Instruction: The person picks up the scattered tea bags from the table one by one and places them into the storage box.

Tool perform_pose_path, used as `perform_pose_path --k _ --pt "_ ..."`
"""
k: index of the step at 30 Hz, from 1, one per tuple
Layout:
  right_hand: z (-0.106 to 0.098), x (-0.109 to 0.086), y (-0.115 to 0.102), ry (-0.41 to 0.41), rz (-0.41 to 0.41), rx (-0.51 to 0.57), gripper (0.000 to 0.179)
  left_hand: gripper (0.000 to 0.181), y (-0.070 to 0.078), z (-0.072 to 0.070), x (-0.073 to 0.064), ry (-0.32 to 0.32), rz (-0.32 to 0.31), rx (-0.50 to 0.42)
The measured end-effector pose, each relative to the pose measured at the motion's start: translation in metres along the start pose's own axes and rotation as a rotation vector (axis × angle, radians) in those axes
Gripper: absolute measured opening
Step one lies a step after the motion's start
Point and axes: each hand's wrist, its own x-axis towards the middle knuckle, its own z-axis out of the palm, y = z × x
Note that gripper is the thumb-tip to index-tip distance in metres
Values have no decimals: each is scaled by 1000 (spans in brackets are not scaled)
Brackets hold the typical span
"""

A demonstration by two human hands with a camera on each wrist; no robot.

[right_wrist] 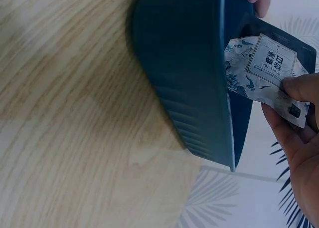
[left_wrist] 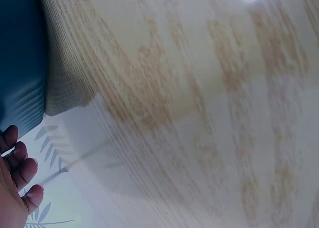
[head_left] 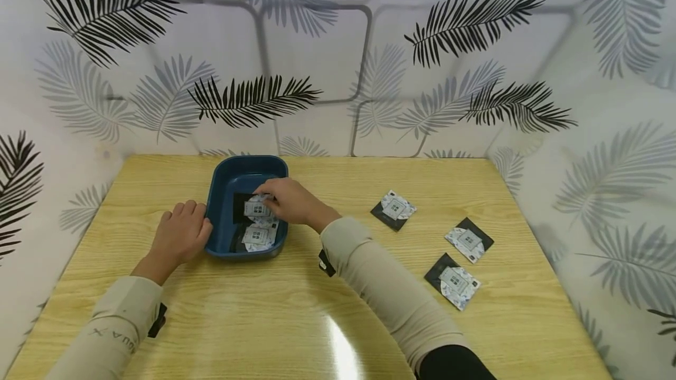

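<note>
So your right hand (head_left: 293, 200) has a flat black-and-white tea sachet (head_left: 257, 208) pinched by one end between thumb and fingers, probably so the rest hangs free over the dark blue, rounded rectangular plastic bin (head_left: 245, 255). A matching packet (head_left: 261, 237) already lies inside, near your side. Your left hand (head_left: 181, 231) sits right at the bin's left rim, likely to steady it, but I can't tell if it actually grips. Three more sachets (head_left: 453, 281) lie spread on your pale wood-grain tabletop (head_left: 237, 315), handily off to the right.
</note>
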Motion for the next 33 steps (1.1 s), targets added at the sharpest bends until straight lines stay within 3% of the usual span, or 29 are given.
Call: perform_pose_path --k 6,26,33 --pt "10 2 1 -19 -12 -52 32 31 2 2 -1 -16 2 3" --pt "37 4 1 -48 18 -37 32 28 4 2 -3 -9 -9 0" --pt "41 3 5 -22 43 -3 31 26 1 4 -2 -1 -5 2"
